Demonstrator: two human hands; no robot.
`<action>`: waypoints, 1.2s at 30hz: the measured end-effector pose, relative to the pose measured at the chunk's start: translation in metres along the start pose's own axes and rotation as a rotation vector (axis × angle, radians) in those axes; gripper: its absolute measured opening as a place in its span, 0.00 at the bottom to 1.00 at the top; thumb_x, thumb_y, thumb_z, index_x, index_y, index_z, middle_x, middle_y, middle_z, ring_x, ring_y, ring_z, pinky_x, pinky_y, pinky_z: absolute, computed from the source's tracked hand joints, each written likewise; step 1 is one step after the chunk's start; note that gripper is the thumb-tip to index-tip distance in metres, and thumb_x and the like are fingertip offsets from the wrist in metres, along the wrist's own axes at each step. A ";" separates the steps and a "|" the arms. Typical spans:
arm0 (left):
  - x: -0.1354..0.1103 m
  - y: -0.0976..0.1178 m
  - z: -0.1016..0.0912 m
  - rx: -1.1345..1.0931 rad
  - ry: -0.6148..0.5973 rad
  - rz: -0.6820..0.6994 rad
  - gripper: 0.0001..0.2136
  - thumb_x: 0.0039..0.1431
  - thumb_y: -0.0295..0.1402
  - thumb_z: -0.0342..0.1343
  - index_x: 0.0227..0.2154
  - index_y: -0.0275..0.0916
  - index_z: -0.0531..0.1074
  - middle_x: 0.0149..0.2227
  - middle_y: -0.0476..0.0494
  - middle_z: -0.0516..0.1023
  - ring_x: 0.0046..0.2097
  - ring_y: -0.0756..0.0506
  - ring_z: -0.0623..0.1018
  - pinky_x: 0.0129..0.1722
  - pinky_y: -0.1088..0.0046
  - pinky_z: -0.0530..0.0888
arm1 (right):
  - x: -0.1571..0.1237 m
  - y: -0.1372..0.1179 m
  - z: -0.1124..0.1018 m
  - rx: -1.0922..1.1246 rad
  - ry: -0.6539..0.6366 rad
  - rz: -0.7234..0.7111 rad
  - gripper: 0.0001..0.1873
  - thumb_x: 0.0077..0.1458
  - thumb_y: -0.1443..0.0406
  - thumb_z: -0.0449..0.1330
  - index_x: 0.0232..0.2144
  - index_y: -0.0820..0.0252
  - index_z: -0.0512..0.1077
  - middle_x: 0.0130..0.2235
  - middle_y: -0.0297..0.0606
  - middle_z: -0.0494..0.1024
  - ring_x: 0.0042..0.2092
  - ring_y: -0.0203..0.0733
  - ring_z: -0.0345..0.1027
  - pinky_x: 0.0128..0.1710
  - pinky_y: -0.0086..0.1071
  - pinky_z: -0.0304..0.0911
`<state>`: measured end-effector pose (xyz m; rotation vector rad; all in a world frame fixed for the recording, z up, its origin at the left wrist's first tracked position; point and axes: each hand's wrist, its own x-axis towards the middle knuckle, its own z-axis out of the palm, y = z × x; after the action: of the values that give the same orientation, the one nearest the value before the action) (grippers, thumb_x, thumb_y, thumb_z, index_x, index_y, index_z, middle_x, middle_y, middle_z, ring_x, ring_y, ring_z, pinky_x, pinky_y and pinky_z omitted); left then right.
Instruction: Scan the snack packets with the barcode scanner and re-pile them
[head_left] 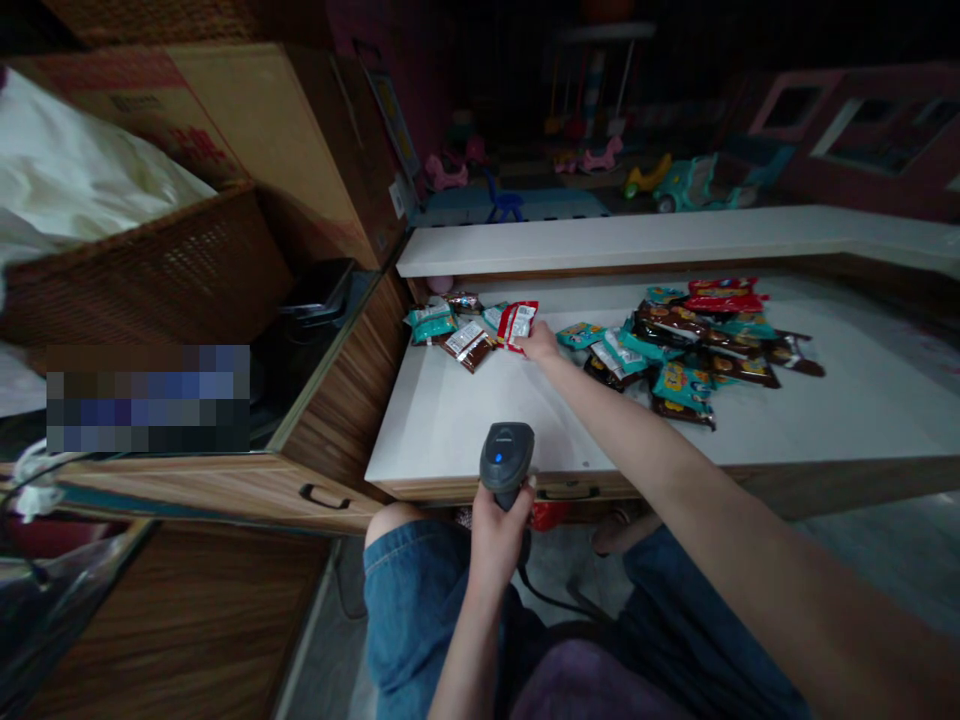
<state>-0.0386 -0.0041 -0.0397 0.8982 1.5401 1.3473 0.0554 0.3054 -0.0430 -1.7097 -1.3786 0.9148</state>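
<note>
The right hand (538, 345) reached to twelve o'clock over the white counter (465, 430), its fingers pressed together against a red snack packet (517, 325). A heap of packets (697, 350) lay at two o'clock. The left hand (499, 535) had its fingers wrapped around a barcode scanner (507, 462). A wicker basket (142, 275) sat at ten o'clock, and a white ledge (660, 240) ran behind the packets.

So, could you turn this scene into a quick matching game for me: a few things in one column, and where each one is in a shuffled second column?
Things:
1. Handheld barcode scanner
2. Red-and-white snack packet
3. Blue child's chair
4. Wicker basket

Places:
A. Beside the right hand
B. On the distant playroom floor
C. In the left hand
D. Left of the white counter

Pairs: 1-C, 2-A, 3-B, 4-D
</note>
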 end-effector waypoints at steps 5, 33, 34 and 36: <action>-0.005 0.007 0.004 0.033 -0.046 0.008 0.18 0.49 0.44 0.68 0.35 0.34 0.79 0.22 0.49 0.75 0.27 0.46 0.77 0.36 0.67 0.76 | -0.053 0.031 -0.026 0.240 -0.024 -0.058 0.17 0.52 0.63 0.71 0.42 0.54 0.70 0.40 0.36 0.84 0.41 0.43 0.80 0.40 0.35 0.77; -0.015 0.040 0.029 0.045 -0.079 0.087 0.16 0.49 0.43 0.66 0.34 0.34 0.77 0.26 0.47 0.78 0.30 0.46 0.74 0.37 0.69 0.72 | -0.126 0.104 -0.049 0.392 -0.168 -0.424 0.21 0.53 0.55 0.66 0.47 0.54 0.72 0.38 0.36 0.84 0.39 0.48 0.78 0.43 0.39 0.71; -0.015 0.041 0.029 0.044 -0.075 0.094 0.16 0.49 0.43 0.66 0.33 0.35 0.77 0.26 0.47 0.78 0.30 0.46 0.75 0.38 0.69 0.72 | -0.127 0.104 -0.049 0.403 -0.166 -0.431 0.20 0.53 0.55 0.66 0.47 0.54 0.72 0.39 0.37 0.84 0.40 0.48 0.78 0.43 0.39 0.71; -0.015 0.042 0.027 0.045 -0.059 0.115 0.15 0.48 0.42 0.66 0.33 0.35 0.78 0.28 0.46 0.79 0.32 0.45 0.76 0.39 0.68 0.73 | -0.129 0.102 -0.049 0.420 -0.153 -0.446 0.20 0.54 0.55 0.66 0.47 0.55 0.73 0.41 0.39 0.84 0.41 0.49 0.79 0.43 0.39 0.72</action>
<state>-0.0089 -0.0020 0.0028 1.0594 1.4982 1.3591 0.1233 0.1582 -0.1003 -0.9856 -1.4611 1.0004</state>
